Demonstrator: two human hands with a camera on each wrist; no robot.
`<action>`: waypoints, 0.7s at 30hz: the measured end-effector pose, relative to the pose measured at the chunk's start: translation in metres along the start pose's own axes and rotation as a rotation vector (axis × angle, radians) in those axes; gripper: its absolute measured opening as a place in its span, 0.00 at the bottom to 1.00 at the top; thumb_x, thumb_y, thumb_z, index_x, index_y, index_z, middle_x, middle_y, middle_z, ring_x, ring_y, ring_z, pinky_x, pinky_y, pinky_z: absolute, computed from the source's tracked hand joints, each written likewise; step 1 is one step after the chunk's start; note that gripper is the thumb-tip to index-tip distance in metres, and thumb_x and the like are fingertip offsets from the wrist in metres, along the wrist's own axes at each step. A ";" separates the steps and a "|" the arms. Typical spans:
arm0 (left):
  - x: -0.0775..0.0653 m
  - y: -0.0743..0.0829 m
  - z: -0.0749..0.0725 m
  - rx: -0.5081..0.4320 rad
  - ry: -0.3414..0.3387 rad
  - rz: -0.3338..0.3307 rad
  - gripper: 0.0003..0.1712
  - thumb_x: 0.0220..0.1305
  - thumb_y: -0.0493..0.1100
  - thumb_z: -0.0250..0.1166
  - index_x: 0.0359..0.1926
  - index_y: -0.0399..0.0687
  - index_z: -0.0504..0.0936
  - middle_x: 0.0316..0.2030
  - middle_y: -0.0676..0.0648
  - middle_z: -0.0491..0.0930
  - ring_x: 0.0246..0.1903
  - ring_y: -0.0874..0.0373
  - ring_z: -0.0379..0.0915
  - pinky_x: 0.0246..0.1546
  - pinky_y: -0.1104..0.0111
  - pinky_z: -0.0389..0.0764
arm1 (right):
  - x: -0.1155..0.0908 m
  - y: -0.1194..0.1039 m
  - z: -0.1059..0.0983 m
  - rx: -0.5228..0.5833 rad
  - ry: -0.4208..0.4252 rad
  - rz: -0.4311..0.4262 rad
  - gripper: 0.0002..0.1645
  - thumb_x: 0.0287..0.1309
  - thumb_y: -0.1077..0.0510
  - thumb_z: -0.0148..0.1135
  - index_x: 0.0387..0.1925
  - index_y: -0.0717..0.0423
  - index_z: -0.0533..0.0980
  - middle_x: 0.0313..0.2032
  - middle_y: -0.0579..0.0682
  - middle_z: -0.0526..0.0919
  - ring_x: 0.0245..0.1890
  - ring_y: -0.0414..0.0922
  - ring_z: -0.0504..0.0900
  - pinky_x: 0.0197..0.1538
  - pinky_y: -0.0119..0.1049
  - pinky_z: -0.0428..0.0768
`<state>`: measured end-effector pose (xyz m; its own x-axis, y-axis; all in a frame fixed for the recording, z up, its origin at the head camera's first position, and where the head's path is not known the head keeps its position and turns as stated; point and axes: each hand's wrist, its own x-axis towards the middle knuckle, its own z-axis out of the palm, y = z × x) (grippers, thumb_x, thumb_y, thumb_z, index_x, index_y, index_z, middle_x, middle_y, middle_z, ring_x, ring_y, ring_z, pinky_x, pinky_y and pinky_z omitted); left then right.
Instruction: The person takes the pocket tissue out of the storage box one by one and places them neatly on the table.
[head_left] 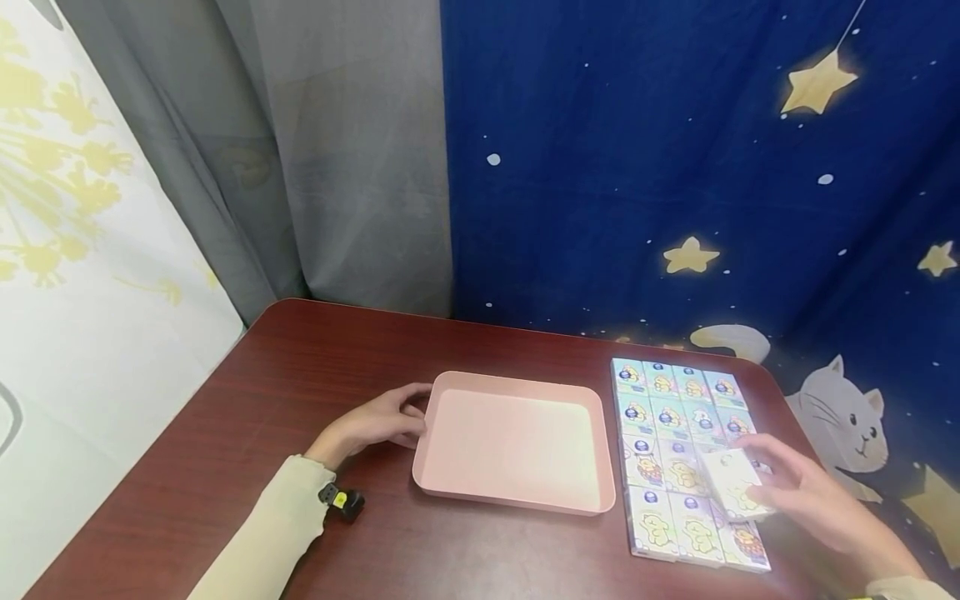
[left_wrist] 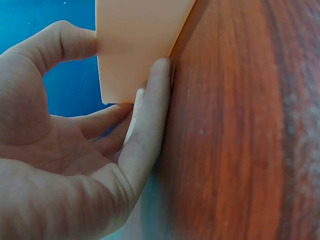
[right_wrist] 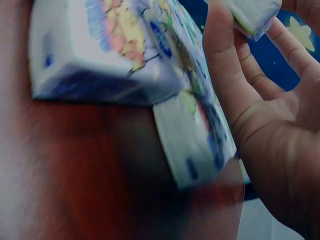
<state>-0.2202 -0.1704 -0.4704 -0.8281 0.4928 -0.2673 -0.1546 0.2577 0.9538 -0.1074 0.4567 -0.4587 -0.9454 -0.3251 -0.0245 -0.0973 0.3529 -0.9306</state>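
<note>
A shallow pink tray (head_left: pixel 510 446) lies on the table with nothing in it. My left hand (head_left: pixel 382 417) holds its left end; in the left wrist view the thumb (left_wrist: pixel 75 45) meets the rim and one finger (left_wrist: pixel 155 100) lies low along the table. To the right, several cartoon-printed tissue packs (head_left: pixel 648 521) lie in rows. My right hand (head_left: pixel 806 492) grips one tissue pack (head_left: pixel 731 483) between thumb and fingers, raised and tilted over the near right of the rows. Only an end of the held pack (right_wrist: pixel 255 15) shows in the right wrist view.
The dark red table (head_left: pixel 360 333) has a rounded far edge. Behind it hang a grey curtain (head_left: pixel 360 150) and a blue starry curtain (head_left: pixel 585 208). A white patterned cloth (head_left: pixel 75 350) is at the left. A black wrist device (head_left: pixel 343 502) sits on the left sleeve.
</note>
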 end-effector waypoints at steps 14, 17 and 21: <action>-0.001 -0.001 0.000 -0.003 0.008 -0.002 0.52 0.63 0.31 0.67 0.84 0.30 0.54 0.47 0.35 0.85 0.45 0.48 0.87 0.50 0.52 0.91 | -0.046 0.022 -0.013 0.007 0.057 0.186 0.33 0.79 0.69 0.58 0.69 0.29 0.77 0.56 0.32 0.85 0.50 0.37 0.86 0.48 0.36 0.89; -0.002 -0.001 0.000 -0.005 0.010 -0.003 0.52 0.63 0.31 0.67 0.84 0.30 0.54 0.47 0.35 0.86 0.45 0.48 0.87 0.50 0.52 0.92 | -0.055 0.024 -0.018 -0.080 0.080 0.297 0.30 0.79 0.63 0.63 0.66 0.22 0.76 0.53 0.31 0.85 0.48 0.37 0.85 0.47 0.33 0.86; -0.002 -0.001 -0.002 -0.008 0.013 -0.005 0.52 0.62 0.31 0.67 0.84 0.30 0.54 0.46 0.35 0.86 0.44 0.48 0.87 0.50 0.53 0.92 | -0.064 0.028 -0.027 -0.024 0.036 0.447 0.29 0.80 0.57 0.64 0.62 0.11 0.74 0.56 0.38 0.84 0.50 0.43 0.85 0.49 0.37 0.86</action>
<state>-0.2190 -0.1732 -0.4702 -0.8340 0.4811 -0.2702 -0.1628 0.2535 0.9536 -0.0583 0.5113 -0.4728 -0.9064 -0.1051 -0.4092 0.3167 0.4719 -0.8228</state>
